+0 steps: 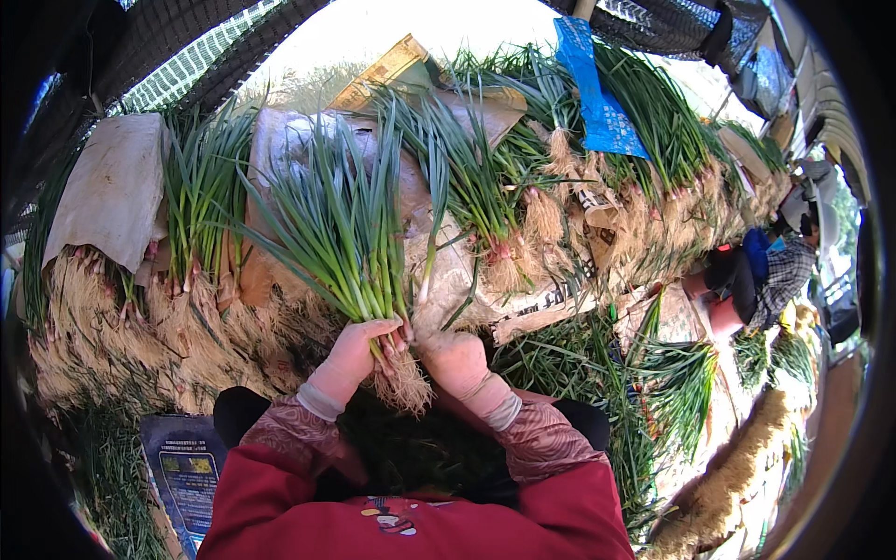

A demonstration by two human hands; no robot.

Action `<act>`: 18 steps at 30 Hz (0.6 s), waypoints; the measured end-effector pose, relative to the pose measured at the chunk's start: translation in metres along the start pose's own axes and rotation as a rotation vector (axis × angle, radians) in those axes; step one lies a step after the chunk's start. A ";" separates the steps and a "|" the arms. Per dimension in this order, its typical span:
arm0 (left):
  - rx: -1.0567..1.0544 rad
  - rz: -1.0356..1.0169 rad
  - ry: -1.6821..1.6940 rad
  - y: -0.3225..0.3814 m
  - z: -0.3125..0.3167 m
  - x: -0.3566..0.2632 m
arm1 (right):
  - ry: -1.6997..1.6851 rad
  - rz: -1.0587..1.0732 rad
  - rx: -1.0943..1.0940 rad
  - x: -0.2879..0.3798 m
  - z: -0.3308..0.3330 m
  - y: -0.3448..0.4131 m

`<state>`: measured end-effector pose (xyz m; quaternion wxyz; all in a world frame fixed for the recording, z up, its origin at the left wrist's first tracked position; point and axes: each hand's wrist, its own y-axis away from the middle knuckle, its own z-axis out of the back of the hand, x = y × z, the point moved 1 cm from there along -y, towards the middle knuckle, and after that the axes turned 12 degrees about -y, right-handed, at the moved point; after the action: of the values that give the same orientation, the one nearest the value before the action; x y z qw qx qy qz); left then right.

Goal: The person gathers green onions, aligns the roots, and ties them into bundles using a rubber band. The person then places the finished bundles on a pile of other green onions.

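Note:
My left hand [348, 358], in a pale glove, grips a bunch of spring onions [350, 259] around the lower stalks. The leaves fan up and away from me, and the pale, stringy roots [404, 385] hang below the fist. Close beside the bunch's right side is my gloved right hand [456, 360], its fingers bent and blurred into the pale background. Whether they pinch anything is unclear. A single spring onion stalk [428, 269] stands just above those fingers, its white base towards them.
A long bank of spring onions with dense roots [203, 336] runs across in front of me. Pale sacking [105, 189] and a blue plastic strip [602, 98] lie over parts of it. Cut leaves [574, 371] litter the ground at right. Another person [777, 273] sits at far right.

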<state>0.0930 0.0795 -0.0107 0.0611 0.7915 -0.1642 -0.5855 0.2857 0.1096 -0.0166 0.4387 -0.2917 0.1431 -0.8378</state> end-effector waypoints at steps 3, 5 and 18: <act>-0.132 0.105 -0.011 0.004 -0.003 -0.004 | -0.203 -0.351 0.112 0.007 0.012 0.002; -0.120 0.106 -0.039 0.006 -0.003 -0.003 | -0.056 -0.441 -0.128 -0.011 0.029 -0.011; -0.111 -0.077 0.221 0.019 0.008 0.007 | -2.132 -1.105 -0.795 -0.032 -0.098 -0.046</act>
<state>0.0838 0.0604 -0.0135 0.0998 0.8524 -0.0933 -0.5048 0.2093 0.1604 -0.0826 -0.1892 -0.9523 -0.1798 -0.1580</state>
